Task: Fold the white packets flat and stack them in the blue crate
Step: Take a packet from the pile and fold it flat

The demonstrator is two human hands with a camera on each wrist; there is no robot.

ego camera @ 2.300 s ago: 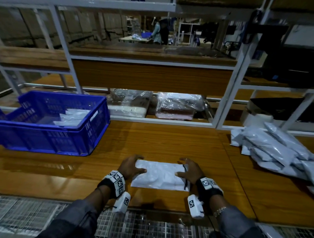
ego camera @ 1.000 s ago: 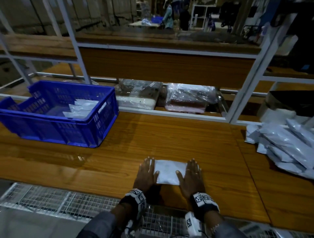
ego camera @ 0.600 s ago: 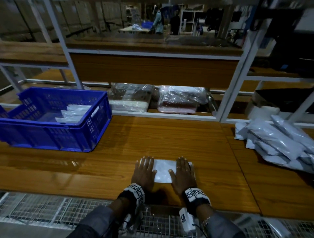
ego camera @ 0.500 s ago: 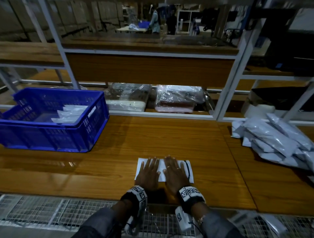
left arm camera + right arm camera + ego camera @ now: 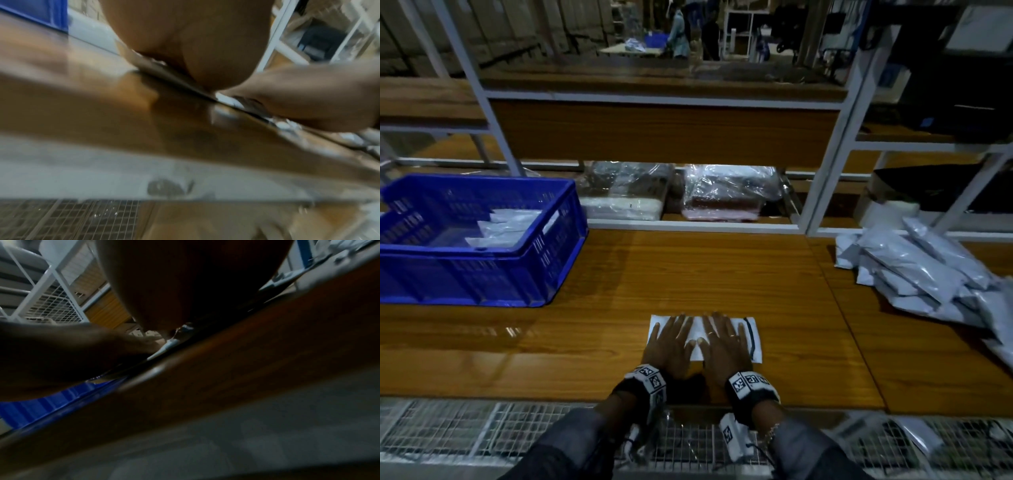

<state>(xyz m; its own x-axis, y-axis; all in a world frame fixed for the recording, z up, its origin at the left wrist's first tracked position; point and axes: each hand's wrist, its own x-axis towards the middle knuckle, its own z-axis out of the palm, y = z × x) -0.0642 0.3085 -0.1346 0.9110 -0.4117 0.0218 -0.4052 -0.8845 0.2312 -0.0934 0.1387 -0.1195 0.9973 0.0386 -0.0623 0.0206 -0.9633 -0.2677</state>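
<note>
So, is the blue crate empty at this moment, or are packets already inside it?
Not empty. The blue crate already holds several white packets, overlapping each other near its right wall.

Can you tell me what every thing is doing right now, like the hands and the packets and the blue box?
Left hand: flat, fingers straight, pressing the packet.
Right hand: flat, fingers straight, pressing the same packet.
White packet: lying flat on the table under both hands.
Blue crate: on the table at left, open, with white packets inside.
Pile of packets: loose heap at right, not yet folded.
</note>
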